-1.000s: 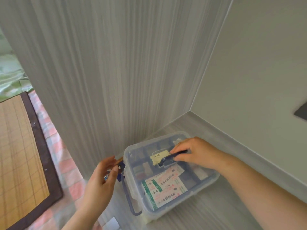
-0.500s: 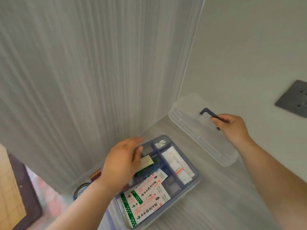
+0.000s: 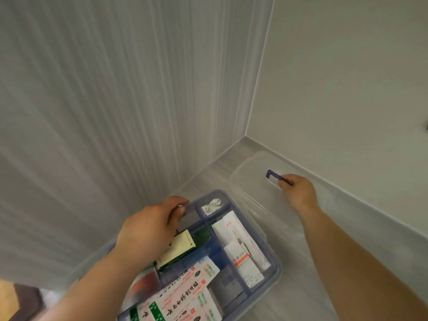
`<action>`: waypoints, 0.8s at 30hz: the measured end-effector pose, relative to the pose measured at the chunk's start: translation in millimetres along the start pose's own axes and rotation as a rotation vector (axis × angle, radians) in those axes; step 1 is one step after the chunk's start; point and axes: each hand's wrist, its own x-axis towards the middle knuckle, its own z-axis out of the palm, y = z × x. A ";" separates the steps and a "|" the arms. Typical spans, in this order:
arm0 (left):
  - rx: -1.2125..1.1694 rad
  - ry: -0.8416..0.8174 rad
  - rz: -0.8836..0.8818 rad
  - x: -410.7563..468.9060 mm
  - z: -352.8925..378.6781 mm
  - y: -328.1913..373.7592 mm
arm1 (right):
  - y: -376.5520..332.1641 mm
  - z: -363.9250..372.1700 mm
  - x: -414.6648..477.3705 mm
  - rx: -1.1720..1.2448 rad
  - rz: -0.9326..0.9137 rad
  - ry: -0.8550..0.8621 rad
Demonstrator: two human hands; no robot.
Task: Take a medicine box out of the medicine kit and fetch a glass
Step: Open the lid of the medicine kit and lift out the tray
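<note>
The right hand (image 3: 298, 193) grips the lid's handle (image 3: 275, 176) by the counter's (image 3: 301, 286) back corner. The left hand (image 3: 150, 230) pinches the kit's (image 3: 276, 269) tray rim; the boxes (image 3: 185, 295) inside could tip.

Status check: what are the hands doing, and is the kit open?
Right hand shut on lid handle, lid off beside kit. Left hand gripping kit's far rim. Boxes inside, none out. No glass seen.
</note>
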 end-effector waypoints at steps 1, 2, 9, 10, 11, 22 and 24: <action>-0.002 0.007 -0.001 0.1 0.6 -0.4 | -1.0 2.9 1.9 -0.008 -0.010 0.003; -0.004 0.015 0.000 0.4 1.2 -0.8 | -2.5 5.5 3.6 -0.018 -0.019 0.004; 0.007 0.047 -0.044 -1.6 1.7 -0.9 | -15.5 21.9 16.3 -0.111 -0.123 -0.077; 0.011 0.052 -0.049 -1.9 2.0 -1.1 | -16.6 23.2 16.9 -0.162 -0.135 -0.106; 0.016 0.056 -0.053 -1.9 2.5 -0.8 | -17.6 23.8 18.0 -0.205 -0.137 -0.128; 0.023 0.136 -0.188 -14.3 -6.0 -20.2 | -28.4 9.4 -16.2 -0.353 -0.128 -0.199; 0.019 0.118 -0.187 -14.1 -7.8 -18.2 | -33.8 -2.0 -29.8 -0.268 -0.126 -0.157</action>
